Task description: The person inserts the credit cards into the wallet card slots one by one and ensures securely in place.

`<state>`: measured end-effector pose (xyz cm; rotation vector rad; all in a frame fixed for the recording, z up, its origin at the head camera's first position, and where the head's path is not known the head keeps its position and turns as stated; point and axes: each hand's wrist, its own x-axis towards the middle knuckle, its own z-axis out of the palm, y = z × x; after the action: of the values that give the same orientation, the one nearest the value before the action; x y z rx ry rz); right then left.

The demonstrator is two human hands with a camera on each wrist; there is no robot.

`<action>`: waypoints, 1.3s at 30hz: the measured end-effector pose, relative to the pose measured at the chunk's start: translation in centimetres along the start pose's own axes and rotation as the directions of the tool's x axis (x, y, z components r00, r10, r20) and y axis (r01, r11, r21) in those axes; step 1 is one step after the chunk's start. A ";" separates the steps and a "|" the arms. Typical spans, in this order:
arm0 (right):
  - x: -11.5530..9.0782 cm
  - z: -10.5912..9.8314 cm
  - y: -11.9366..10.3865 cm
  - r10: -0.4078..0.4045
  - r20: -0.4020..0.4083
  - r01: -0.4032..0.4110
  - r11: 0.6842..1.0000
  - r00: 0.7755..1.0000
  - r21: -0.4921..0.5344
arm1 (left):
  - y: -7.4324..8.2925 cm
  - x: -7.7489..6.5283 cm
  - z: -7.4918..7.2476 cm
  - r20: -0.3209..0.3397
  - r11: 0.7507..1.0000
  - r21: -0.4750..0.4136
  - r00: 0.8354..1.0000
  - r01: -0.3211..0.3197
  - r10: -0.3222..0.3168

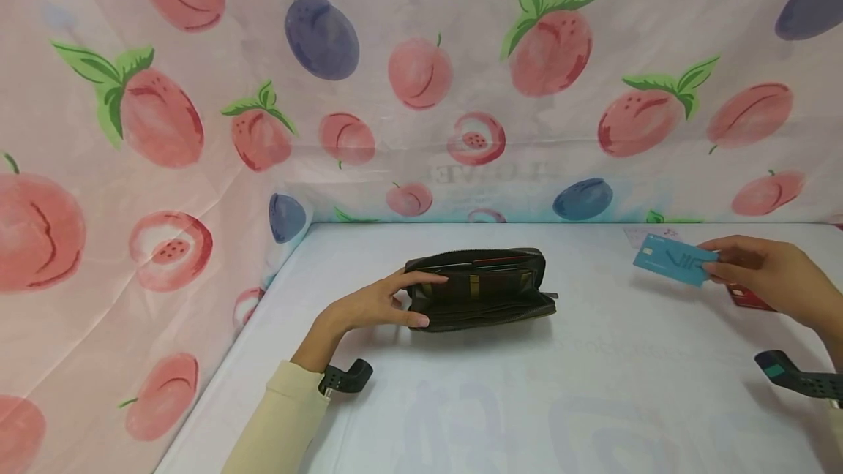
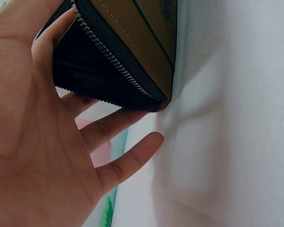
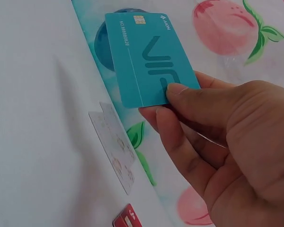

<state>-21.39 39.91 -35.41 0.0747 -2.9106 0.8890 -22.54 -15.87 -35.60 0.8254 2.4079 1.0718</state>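
Note:
A dark zip-around wallet (image 1: 484, 307) lies gaping on the table, its slots facing up with several card edges showing. My left hand (image 1: 377, 303) holds its left end, thumb at the near flap and fingers over the far one. In the left wrist view, the metal zip and a brown outer side of the wallet (image 2: 132, 33) show beside the spread fingers. Off to the right, my right hand (image 1: 780, 269) pinches a blue VIP card (image 1: 670, 259) by one end, above the table. Its chip and lettering face the camera in the right wrist view.
Under and behind the right hand, a red card (image 1: 751, 300) lies on the white tabletop (image 1: 593, 386), partly hidden. Farther back is a pale patterned card (image 3: 114, 151). Fruit-printed cloth (image 1: 408, 145) walls the back and left sides.

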 end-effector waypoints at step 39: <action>-1.3 1.7 -9.5 -0.232 -0.128 0.248 0.961 0.964 0.125 | -0.1 0.0 0.0 0.005 1.000 -0.010 1.000 0.022 -0.022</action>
<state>-19.52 31.09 -31.63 0.3687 -2.6584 1.0164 -22.58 -15.90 -35.64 0.7954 2.4000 1.0719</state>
